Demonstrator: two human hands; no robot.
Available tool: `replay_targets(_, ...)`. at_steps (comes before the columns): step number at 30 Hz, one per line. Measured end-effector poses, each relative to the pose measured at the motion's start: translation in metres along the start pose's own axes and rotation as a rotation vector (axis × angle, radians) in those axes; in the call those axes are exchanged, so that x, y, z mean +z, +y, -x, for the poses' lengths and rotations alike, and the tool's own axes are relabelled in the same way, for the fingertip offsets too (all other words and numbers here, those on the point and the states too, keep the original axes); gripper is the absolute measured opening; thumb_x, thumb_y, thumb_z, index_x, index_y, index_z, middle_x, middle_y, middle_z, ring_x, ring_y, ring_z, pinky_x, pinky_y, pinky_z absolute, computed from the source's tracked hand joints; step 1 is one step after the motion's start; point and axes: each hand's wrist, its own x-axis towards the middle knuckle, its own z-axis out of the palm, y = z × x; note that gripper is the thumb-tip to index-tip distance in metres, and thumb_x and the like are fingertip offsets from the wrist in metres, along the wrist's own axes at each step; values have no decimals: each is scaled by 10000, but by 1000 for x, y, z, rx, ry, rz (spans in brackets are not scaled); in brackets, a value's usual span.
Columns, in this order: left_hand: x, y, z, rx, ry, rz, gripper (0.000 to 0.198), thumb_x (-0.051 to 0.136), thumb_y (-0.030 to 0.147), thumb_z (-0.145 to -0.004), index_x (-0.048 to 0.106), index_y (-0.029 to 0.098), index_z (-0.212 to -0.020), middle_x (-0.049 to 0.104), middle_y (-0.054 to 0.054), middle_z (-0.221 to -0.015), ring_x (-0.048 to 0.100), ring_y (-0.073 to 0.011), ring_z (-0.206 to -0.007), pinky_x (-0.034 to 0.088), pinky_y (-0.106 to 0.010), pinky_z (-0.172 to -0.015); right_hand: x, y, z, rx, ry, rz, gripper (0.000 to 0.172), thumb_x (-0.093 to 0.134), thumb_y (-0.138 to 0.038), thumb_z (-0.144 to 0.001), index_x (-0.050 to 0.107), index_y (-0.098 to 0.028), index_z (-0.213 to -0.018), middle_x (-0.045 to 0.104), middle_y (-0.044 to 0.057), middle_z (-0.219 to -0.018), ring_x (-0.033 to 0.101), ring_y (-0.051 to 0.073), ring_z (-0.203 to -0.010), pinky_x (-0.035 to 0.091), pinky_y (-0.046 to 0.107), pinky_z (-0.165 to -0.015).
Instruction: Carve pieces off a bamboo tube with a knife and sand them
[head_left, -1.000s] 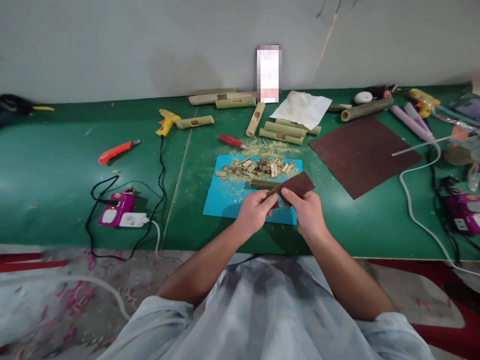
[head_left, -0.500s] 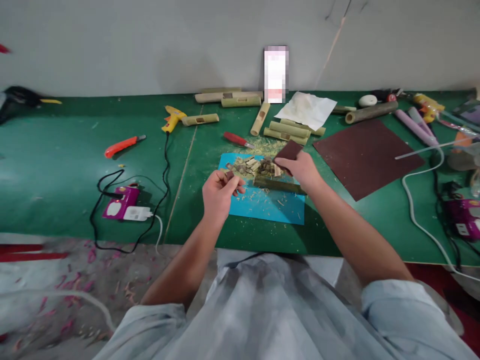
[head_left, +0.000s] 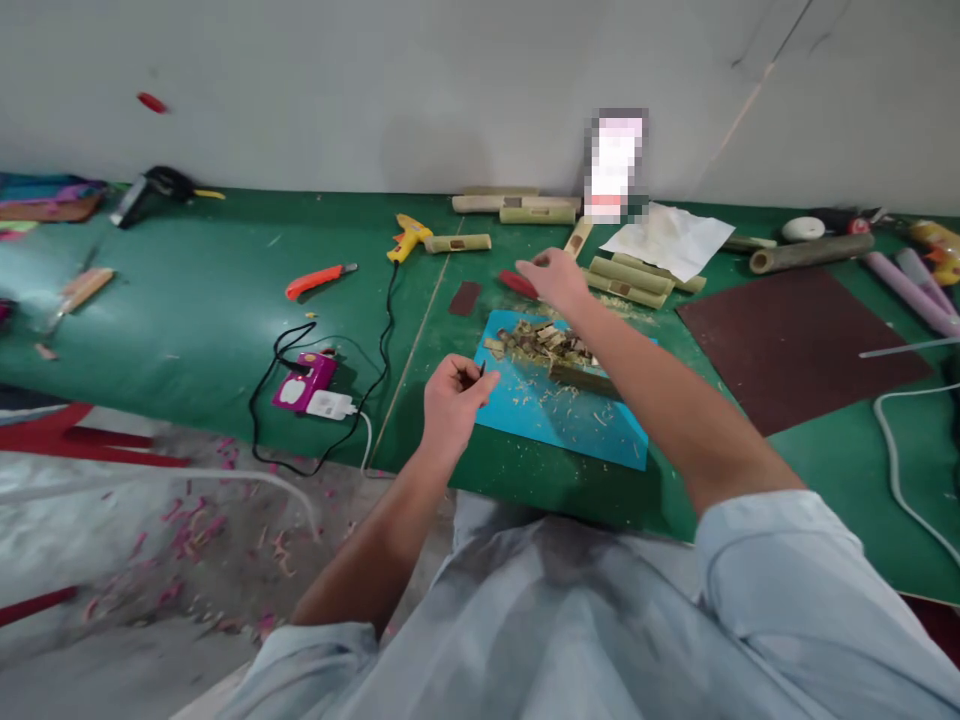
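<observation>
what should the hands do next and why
Probably move the right hand to the bamboo section on the blue sheet: the left hand pinches a small dark scrap, and neither hand holds the bamboo section.

Single head-worn view, facing forward and down over the wearer's shirt [head_left: 555, 620], left hand [head_left: 453, 400] and right hand [head_left: 556, 282] near mid-frame, green table [head_left: 225, 240] spanning the width, grey wall [head_left: 337, 90] along the top

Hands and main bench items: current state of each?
Left hand: pinching a small dark piece
Right hand: by red handle, contact unclear
Orange cutter: blade out
Yellow glue gun: lying on side
Phone: propped, screen lit
White adapter: plugged in
Small brown sheet: flat
Large brown sheet: flat
Blue sheet: littered with chips
</observation>
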Motion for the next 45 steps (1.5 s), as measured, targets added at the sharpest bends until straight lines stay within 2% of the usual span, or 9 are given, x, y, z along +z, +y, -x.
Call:
replay_targets(5,7,-16,-11,4,-66,-84,220,778,290,-684,610,187,-781,562,64,-562,523,-78,-481,421,-183,-467,-53,66,62,-56,0,217,316,540,-407,-964,669,-139,-1070,683,70,-972,624,179,-879,514,348,-815)
replay_targets(7,14,-20,-15,29,-105,-132,198,770,301,-697,643,184,-794,599,47,-583,551,-90,-500,450,-197,-489,-72,84,95,-90,-19,311,327,567,-389,-971,618,-178,-1216,634,88,-1220,641,206,-1028,558,414,-874)
replay_targets(9,21,-22,-18,72,-140,-193,178,766,305,-716,680,186,-817,659,18,-650,601,-111,-561,499,-225,-550,-86,95,126,-161,-12,392,344,606,-454,-925,679,-166,-1098,674,110,-1068,630,255,-980,532,436,-882)
replay_targets(13,34,-28,-20,201,-207,-321,125,760,270,-752,740,211,-861,738,-26,-833,678,-159,-753,558,-291,-739,-91,109,162,-312,-86,526,411,714,-471,-817,699,-163,-1089,676,140,-1067,572,328,-1062,465,467,-940)
replay_targets(22,45,-38,-10,425,-210,-440,63,737,269,-817,740,206,-813,727,-45,-823,670,-166,-762,529,-290,-709,-64,104,165,-381,-191,568,171,619,-264,-863,713,-137,-929,666,153,-963,565,295,-1007,412,396,-872)
replay_targets(29,43,-26,-17,439,-92,-416,104,696,277,-845,729,200,-783,722,-23,-777,663,-153,-737,530,-284,-723,-53,90,174,-201,-112,350,238,547,-344,-886,707,-173,-839,678,58,-789,595,179,-711,400,279,-603)
replay_targets(37,61,-21,-30,366,-132,-383,93,715,257,-806,765,216,-873,760,-45,-892,695,-166,-788,563,-290,-756,-33,92,177,-127,-30,242,344,479,-291,-892,696,-177,-1133,748,85,-962,673,214,-789,468,297,-644)
replay_targets(41,69,-13,-48,345,-73,-319,117,709,270,-805,756,200,-887,747,-36,-840,679,-146,-722,553,-255,-684,-30,98,179,-183,-14,294,394,482,-277,-888,658,-155,-1218,725,134,-1064,658,258,-900,475,336,-732)
replay_targets(45,93,12,-94,335,37,-226,137,656,258,-863,727,189,-957,664,19,-652,622,-103,-590,492,-202,-553,-28,100,179,-228,-24,357,372,456,-273,-914,675,-130,-1179,704,154,-998,631,255,-838,444,337,-706)
